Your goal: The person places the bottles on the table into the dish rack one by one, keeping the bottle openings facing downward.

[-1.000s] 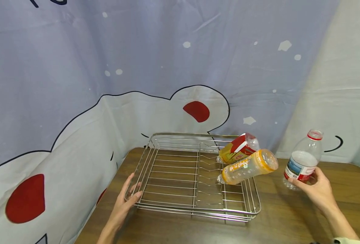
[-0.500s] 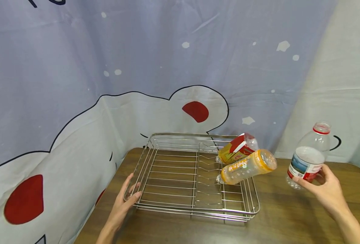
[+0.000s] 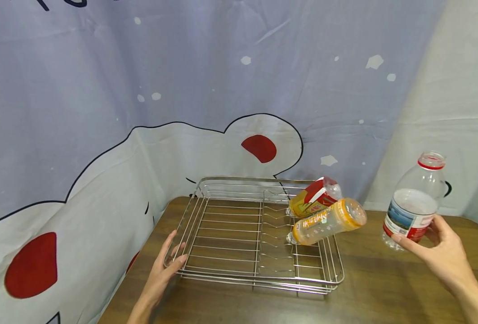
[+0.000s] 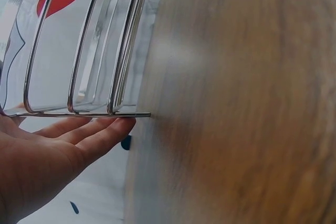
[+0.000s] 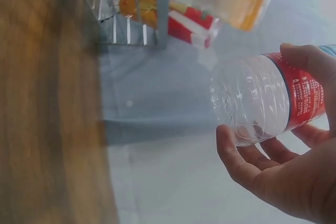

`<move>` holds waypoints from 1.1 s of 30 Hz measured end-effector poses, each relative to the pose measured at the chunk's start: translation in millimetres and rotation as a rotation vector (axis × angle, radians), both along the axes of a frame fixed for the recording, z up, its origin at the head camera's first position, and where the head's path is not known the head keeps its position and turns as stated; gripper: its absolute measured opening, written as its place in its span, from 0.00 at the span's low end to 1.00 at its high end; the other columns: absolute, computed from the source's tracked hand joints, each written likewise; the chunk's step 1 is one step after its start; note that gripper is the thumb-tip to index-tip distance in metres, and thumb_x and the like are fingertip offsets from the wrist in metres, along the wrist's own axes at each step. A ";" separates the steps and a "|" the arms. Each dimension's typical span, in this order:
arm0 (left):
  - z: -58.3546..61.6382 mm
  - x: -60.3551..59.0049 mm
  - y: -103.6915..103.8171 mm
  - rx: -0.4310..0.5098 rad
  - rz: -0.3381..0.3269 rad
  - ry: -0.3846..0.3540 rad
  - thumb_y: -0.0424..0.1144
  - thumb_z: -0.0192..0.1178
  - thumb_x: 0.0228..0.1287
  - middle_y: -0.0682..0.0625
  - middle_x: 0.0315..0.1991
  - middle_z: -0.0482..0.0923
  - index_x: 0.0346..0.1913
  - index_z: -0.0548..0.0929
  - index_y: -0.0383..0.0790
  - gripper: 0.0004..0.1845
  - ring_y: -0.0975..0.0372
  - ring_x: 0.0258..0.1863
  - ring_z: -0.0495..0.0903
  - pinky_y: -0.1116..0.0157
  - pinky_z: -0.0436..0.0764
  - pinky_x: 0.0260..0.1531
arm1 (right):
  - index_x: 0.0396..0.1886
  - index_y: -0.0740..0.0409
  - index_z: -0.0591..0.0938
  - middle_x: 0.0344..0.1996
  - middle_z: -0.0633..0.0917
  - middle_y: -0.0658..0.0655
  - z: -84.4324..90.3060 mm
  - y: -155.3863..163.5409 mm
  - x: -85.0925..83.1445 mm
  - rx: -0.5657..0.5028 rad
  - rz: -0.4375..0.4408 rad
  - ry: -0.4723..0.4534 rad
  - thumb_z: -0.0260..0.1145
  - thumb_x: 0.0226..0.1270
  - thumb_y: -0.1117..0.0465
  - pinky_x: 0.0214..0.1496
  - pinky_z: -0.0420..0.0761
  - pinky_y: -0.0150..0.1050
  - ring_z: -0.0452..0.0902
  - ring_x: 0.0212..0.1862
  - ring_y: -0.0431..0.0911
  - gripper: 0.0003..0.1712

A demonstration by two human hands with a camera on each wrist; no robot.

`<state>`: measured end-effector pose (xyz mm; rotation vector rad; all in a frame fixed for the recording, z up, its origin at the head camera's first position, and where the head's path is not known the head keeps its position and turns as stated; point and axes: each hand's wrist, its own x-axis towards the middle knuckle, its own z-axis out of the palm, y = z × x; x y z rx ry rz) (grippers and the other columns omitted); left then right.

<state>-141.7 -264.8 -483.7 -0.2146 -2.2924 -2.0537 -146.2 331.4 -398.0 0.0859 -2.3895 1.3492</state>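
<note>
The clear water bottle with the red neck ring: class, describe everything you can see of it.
The clear water bottle is thin, see-through plastic with a ribbed base, a red ring at its open, capless neck and a blue, white and red label. It looks empty. The right hand holds it near the base, lifted off the wooden table, tilted slightly, right of the wire rack.

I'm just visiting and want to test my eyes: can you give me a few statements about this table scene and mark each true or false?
1. The right hand holds a clear bottle. True.
2. That bottle lies flat in the rack. False: it is held roughly upright off to the rack's right, above the table.
3. Two orange bottles lean at the rack's right end. True.
4. The left hand holds a cup. False: its straight fingers touch the rack's left edge.
</note>
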 end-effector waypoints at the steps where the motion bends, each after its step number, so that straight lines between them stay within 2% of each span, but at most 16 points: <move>1: 0.0 -0.3 -0.1 0.000 -0.001 0.002 0.35 0.53 0.74 0.43 0.79 0.35 0.80 0.43 0.48 0.40 0.41 0.73 0.53 0.29 0.41 0.64 | 0.64 0.39 0.72 0.48 0.76 0.30 2.7 -1.0 1.7 0.006 -0.003 0.000 0.75 0.58 0.67 0.42 0.67 0.17 0.70 0.48 0.22 0.37; 5: 0.1 -1.2 -0.4 -0.004 0.002 0.007 0.34 0.53 0.74 0.43 0.79 0.35 0.80 0.44 0.48 0.40 0.42 0.73 0.52 0.29 0.40 0.63 | 0.64 0.41 0.72 0.48 0.76 0.32 13.2 -4.1 7.6 0.015 -0.003 0.006 0.75 0.58 0.67 0.43 0.69 0.15 0.71 0.49 0.23 0.37; 10: 0.8 -1.0 -0.3 -0.013 -0.001 -0.002 0.35 0.53 0.74 0.42 0.79 0.35 0.80 0.43 0.50 0.40 0.42 0.73 0.52 0.28 0.42 0.63 | 0.63 0.41 0.72 0.48 0.77 0.34 22.3 -7.2 13.2 -0.017 0.037 0.036 0.74 0.55 0.74 0.41 0.75 0.17 0.74 0.48 0.24 0.40; 15: 2.0 -0.6 -0.7 -0.022 -0.008 -0.013 0.36 0.52 0.74 0.42 0.79 0.35 0.80 0.42 0.52 0.40 0.41 0.73 0.53 0.27 0.47 0.61 | 0.64 0.42 0.72 0.49 0.79 0.34 29.9 -10.4 17.3 -0.032 0.057 0.055 0.74 0.53 0.77 0.41 0.76 0.18 0.75 0.47 0.24 0.42; 21: 4.1 -2.1 -3.1 -0.037 -0.026 0.002 0.36 0.53 0.74 0.42 0.79 0.31 0.80 0.41 0.51 0.41 0.39 0.73 0.50 0.31 0.53 0.63 | 0.62 0.42 0.73 0.48 0.78 0.34 38.4 -15.3 22.0 -0.013 0.059 0.077 0.74 0.51 0.78 0.41 0.76 0.17 0.75 0.46 0.24 0.42; 25: 9.6 -1.9 -4.8 -0.059 -0.015 0.019 0.34 0.53 0.74 0.44 0.79 0.31 0.80 0.40 0.49 0.41 0.41 0.74 0.48 0.58 0.67 0.66 | 0.63 0.46 0.74 0.48 0.79 0.37 43.9 -20.1 26.6 -0.006 0.072 0.105 0.74 0.49 0.80 0.41 0.76 0.18 0.76 0.47 0.26 0.43; 28: 14.7 -1.2 -5.5 -0.086 0.008 0.036 0.34 0.54 0.74 0.44 0.79 0.32 0.80 0.41 0.51 0.42 0.42 0.74 0.48 0.67 0.68 0.64 | 0.63 0.47 0.74 0.48 0.80 0.37 47.8 -23.3 30.8 0.007 0.080 0.117 0.74 0.47 0.81 0.41 0.77 0.19 0.78 0.45 0.26 0.44; 30: 17.6 -0.3 -5.6 -0.103 0.022 0.048 0.34 0.55 0.73 0.41 0.79 0.35 0.80 0.42 0.52 0.42 0.40 0.74 0.50 0.57 0.64 0.68 | 0.64 0.48 0.74 0.49 0.80 0.37 50.0 -25.1 33.0 0.017 0.081 0.127 0.74 0.46 0.81 0.42 0.77 0.19 0.78 0.45 0.26 0.45; 31: 18.5 0.0 -5.7 -0.103 0.026 0.056 0.34 0.55 0.73 0.39 0.78 0.37 0.80 0.42 0.52 0.42 0.38 0.73 0.50 0.50 0.58 0.69 | 0.65 0.49 0.73 0.49 0.80 0.37 51.3 -26.1 33.7 0.020 0.083 0.134 0.75 0.46 0.81 0.42 0.77 0.19 0.79 0.45 0.27 0.46; 33: 20.6 0.8 -5.7 -0.106 0.043 0.065 0.34 0.56 0.72 0.36 0.77 0.41 0.80 0.43 0.52 0.42 0.36 0.72 0.53 0.39 0.55 0.67 | 0.66 0.51 0.73 0.49 0.81 0.37 54.1 -28.5 34.9 0.025 0.085 0.148 0.75 0.44 0.82 0.42 0.77 0.19 0.78 0.46 0.27 0.47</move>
